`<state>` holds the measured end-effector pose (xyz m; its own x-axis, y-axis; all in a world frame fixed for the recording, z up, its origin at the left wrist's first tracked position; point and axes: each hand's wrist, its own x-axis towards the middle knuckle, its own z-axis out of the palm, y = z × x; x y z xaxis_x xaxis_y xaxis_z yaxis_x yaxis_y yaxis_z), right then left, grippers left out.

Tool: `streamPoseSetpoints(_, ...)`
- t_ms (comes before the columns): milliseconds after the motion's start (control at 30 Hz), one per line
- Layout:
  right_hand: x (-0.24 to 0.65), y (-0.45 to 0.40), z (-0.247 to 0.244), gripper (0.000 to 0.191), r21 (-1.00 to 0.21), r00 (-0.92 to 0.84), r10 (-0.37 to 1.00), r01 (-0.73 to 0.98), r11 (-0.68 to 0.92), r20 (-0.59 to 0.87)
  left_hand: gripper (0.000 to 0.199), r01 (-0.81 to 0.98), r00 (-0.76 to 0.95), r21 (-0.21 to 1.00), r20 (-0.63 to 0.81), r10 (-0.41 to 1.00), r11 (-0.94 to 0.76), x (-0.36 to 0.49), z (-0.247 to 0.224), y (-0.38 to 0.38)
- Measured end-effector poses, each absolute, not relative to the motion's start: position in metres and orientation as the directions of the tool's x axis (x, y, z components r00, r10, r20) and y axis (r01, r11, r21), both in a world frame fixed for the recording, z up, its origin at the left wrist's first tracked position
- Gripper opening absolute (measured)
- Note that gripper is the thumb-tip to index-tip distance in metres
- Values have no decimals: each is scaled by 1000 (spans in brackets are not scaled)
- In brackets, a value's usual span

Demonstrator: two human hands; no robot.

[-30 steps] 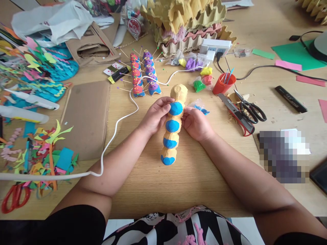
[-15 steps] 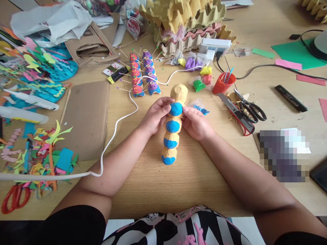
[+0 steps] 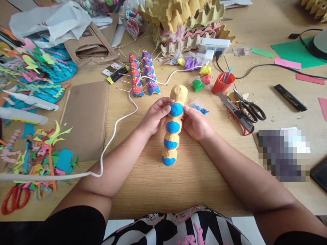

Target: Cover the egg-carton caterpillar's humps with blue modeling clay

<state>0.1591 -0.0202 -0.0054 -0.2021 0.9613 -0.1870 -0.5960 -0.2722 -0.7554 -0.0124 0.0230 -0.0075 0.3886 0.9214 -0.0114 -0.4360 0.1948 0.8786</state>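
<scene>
An egg carton strip (image 3: pixel 174 136), coloured yellow-tan, lies lengthwise before me in the head view. Blue clay patches (image 3: pixel 173 127) cover the tops of several of its cups, while the far cup is plain. On the strip's left side, my left hand (image 3: pixel 158 115) is closed, thumb against the blue patch nearest the far end. My right hand (image 3: pixel 196 123) grips the other side at the same cup, its thumb at the edge and its fingers partly hidden. Just beyond that hand is a small plastic bag of blue clay (image 3: pixel 201 109).
Two painted carton strips (image 3: pixel 136 75) with pins stand behind, crossed by a white cable (image 3: pixel 120 119). An orange cup (image 3: pixel 223 82), black scissors (image 3: pixel 251 108) and a red utility knife (image 3: pixel 236 114) are at right. Paper scraps (image 3: pixel 48 154) and cardboard (image 3: pixel 84 119) lie left.
My right thumb has shifted very slightly away from the blue patch. My left hand and the egg carton strip stay nearly where they were.
</scene>
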Motion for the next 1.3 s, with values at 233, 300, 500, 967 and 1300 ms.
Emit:
streamPoseSetpoints(233,160,-20,-4,42,-757,-196,960,-592,-277,-198,56,-431,394,880,-13,919,198,-12,-8,23)
streamPoseSetpoints(300,159,-20,-4,42,-762,-195,960,-586,-277,-199,57,-425,396,885,-6,918,189,-12,-9,23)
streamPoseSetpoints(500,158,-20,-3,47,-767,-198,962,-582,-271,-189,57,-426,373,892,21,928,151,-10,-10,23)
streamPoseSetpoints(967,159,-19,-5,47,-757,-209,956,-585,-289,-204,51,-375,311,927,144,939,-18,-13,-22,25)
streamPoseSetpoints(1300,156,-21,0,59,-768,-208,958,-575,-282,-196,47,-279,298,937,292,909,-210,-12,-19,22)
